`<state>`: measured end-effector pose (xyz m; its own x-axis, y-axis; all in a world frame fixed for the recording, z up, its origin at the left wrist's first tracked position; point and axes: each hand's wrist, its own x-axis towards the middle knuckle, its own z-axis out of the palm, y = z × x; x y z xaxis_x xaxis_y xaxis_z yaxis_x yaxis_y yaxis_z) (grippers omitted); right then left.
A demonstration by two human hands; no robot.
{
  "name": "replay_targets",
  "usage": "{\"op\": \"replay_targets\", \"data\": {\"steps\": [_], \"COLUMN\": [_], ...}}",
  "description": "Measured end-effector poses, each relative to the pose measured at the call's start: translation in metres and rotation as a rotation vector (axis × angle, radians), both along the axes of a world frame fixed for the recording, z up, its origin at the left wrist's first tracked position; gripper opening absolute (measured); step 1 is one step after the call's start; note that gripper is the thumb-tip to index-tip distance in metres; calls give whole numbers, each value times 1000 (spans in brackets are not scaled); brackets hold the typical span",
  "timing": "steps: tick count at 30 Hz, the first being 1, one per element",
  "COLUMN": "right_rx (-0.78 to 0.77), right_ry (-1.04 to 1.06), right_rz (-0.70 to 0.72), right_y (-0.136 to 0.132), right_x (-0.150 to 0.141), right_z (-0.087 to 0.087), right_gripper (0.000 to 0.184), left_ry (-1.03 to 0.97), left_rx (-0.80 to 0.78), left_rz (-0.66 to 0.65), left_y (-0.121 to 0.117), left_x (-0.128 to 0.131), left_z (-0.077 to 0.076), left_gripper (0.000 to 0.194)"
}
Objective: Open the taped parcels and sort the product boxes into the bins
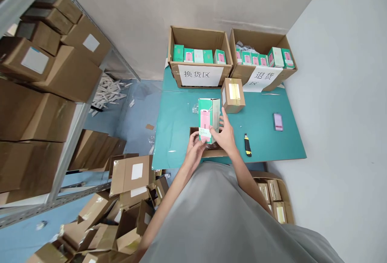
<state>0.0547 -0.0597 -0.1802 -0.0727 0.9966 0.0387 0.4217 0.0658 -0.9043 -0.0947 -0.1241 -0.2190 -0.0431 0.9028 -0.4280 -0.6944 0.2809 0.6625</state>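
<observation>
Both my hands hold a green and white product box (208,118) with a pink item pictured on it, upright above an opened brown carton (211,152) at the near edge of the teal table (266,134). My left hand (195,148) grips the box's lower end, fingers curled round it. My right hand (225,134) clasps its right side, fingers pressed against it. A small sealed brown carton (232,94) stands just behind the box.
Two big open cartons with white paper labels stand at the table's back, left carton (199,55) and right carton (261,59), both holding green boxes. A utility knife (247,145) and a small pink item (277,121) lie to the right. Shelving with cartons (45,73) rises left; loose cartons (121,210) litter the floor.
</observation>
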Motion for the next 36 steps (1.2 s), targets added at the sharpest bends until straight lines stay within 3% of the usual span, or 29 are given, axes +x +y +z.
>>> {"op": "replay_targets", "data": {"steps": [5,9,15,18,23,31,36], "right_rx": [-136,-38,156,173,166,115,94], "right_ry": [281,268,174,176,183,186,129], "right_rz": [-25,-15,-52,-65,-83,-71,-145], "right_y": [2,6,17,13,5,8,9], "right_x": [8,9,-4,-15,-29,-32,-25], "right_z": [-3,14,34,30,21,24,24], "right_gripper": [112,112,68,52,41,49,65], "left_ry": [-130,-81,-32,-10,41,-46,37], "left_rx": [-33,-28,-38,-37,-46,-17,-61], "left_rz": [-63,-87,-161,-155,-140,-14,35], "left_y": [-10,-18,-33,-40,-53,-57,-52], "left_x": [-14,-25,-49,-62,-75,-72,-55], "left_z": [0,0,3,-1,-10,-14,-12], "left_gripper": [59,62,65,67,69,54,73]}}
